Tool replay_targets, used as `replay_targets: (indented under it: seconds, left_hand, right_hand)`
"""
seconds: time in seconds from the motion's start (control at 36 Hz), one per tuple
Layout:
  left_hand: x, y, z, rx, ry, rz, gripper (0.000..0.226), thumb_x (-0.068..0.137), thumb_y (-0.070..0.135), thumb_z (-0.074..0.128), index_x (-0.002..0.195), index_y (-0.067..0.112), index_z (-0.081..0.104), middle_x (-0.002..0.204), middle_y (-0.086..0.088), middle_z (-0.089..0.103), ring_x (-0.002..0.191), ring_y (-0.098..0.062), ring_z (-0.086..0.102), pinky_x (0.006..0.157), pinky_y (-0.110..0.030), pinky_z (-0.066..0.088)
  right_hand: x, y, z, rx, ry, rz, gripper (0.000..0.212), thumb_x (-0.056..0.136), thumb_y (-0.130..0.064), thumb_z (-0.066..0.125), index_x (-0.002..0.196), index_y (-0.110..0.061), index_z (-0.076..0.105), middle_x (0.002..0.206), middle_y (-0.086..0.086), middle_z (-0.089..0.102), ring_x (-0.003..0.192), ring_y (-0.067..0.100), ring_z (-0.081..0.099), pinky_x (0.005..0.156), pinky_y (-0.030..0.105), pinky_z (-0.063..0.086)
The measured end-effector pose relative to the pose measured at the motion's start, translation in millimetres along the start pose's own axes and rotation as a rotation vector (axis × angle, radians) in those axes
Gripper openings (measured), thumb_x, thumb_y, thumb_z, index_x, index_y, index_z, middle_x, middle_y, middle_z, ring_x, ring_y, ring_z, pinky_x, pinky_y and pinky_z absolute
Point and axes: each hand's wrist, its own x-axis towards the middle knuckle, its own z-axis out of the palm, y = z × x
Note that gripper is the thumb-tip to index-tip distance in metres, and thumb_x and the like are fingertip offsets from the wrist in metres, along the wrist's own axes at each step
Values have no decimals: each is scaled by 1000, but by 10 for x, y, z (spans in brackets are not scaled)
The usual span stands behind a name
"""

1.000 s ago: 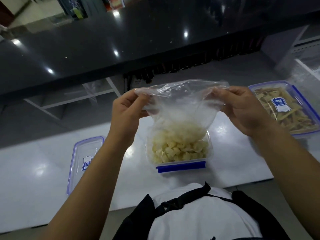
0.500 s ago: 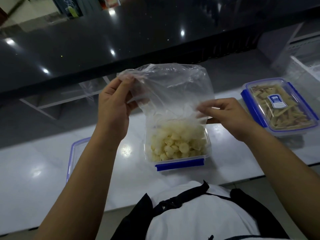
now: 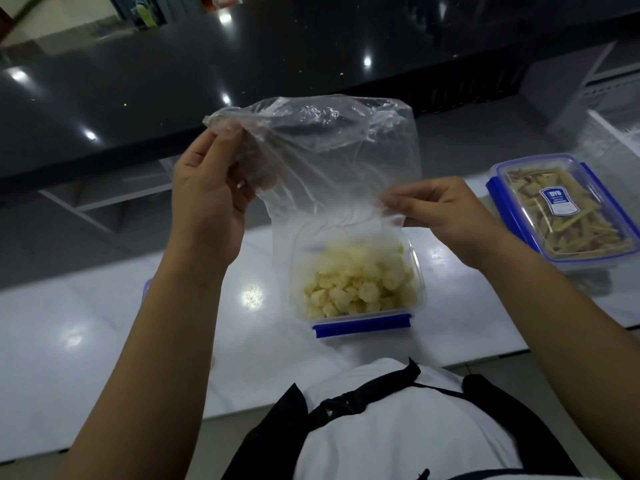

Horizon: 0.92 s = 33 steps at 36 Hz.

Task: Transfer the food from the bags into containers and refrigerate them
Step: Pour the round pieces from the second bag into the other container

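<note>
Holding the bag point(image 3: 332, 157) upside down over the tub point(image 3: 360, 282), we keep its mouth low so the last pale chunks point(image 3: 356, 289) drop inside and not onto the table point(image 3: 104, 334). Our left hand point(image 3: 207, 199) pinches the bag's upper corner, fingers curled into the film, to keep it stretched tall. Our right hand point(image 3: 440, 213) pinches the bag's side edge lower down, which pulls the film taut and, we judge, lets us shake or strip anything clinging to it. The bag looks nearly empty; the food sits heaped in the open tub, whose blue clip faces us.

To our right a second tub point(image 3: 564, 209), lid on and clips down, holds strips of food and looks ready for the fridge. A lid point(image 3: 147, 289) peeks out from behind our left forearm, just beside the open tub, likely waiting to close it.

The table is white and glossy, throwing back ceiling lights. Beyond it rises a dark polished counter point(image 3: 242, 64), also speckled with reflections, and pale floor shows below the table's near edge.
</note>
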Motion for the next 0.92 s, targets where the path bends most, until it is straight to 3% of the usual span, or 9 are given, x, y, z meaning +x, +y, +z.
replay_targets:
  seconds: [0.08,0.17,0.28,0.39,0.5,0.61,0.72,0.83,0.92]
  left_hand:
    - [5,-45,-34,5,26,-9,21,103,19,54,97,19,74,94,-1,74,88,-19,68,71,-34,56]
    - [7,-131,-97,50,-23,10,16,96,24,63,108,17,72,106,-5,72,103,-25,67,88,-42,56]
    - [-95,-346,-192,200,-213,-93,59,84,26,73,138,19,52,132,-6,65,126,-29,60,105,-51,49]
    - [-274,-597,-292,363,-243,-252,74,77,19,83,142,19,49,129,-1,67,119,-17,64,101,-37,54]
    - [-368,-659,-284,360,-112,-183,24,85,11,73,108,15,71,95,0,77,95,-18,73,96,-40,57]
    - [-295,-588,-286,297,-108,-148,18,91,5,68,106,15,70,91,1,77,91,-17,74,85,-29,60]
    - [-270,-565,-277,250,-258,-213,37,84,23,72,120,26,65,101,-4,78,99,-22,74,83,-26,58]
    - [-199,-637,-165,157,-332,-235,75,84,14,76,146,37,40,111,-11,74,103,-27,72,82,-29,58]
    - [-103,-680,55,131,-388,-282,76,88,6,72,142,50,41,124,-13,67,106,-29,71,85,-34,59]
  right_hand:
    - [9,6,41,-2,12,2,27,75,-36,71,96,-19,77,92,-1,78,88,13,72,85,34,58]
    - [17,2,51,14,35,7,33,74,-37,72,99,-16,77,95,1,78,93,19,73,90,42,58]
    - [10,-4,52,38,50,2,37,75,-36,73,103,-12,77,99,8,77,97,26,73,90,46,59]
    - [8,-4,52,89,51,-11,34,75,-35,74,100,-14,78,99,12,77,94,28,73,79,38,62]
    - [3,-34,13,162,64,-2,24,79,-33,74,96,-17,80,99,10,76,91,25,73,73,39,63]
    - [2,-31,-58,187,155,24,12,93,-19,67,91,-16,79,102,9,77,93,30,74,69,41,62]
    - [-97,53,-110,248,238,110,7,88,-19,72,92,-16,77,99,4,77,92,32,75,68,41,61]
    - [-319,127,-157,269,353,134,6,90,-10,70,93,-13,74,89,4,76,89,31,75,63,35,60]
    - [-514,139,-180,262,495,158,16,91,-3,67,105,-10,70,93,8,75,87,31,75,62,34,60]
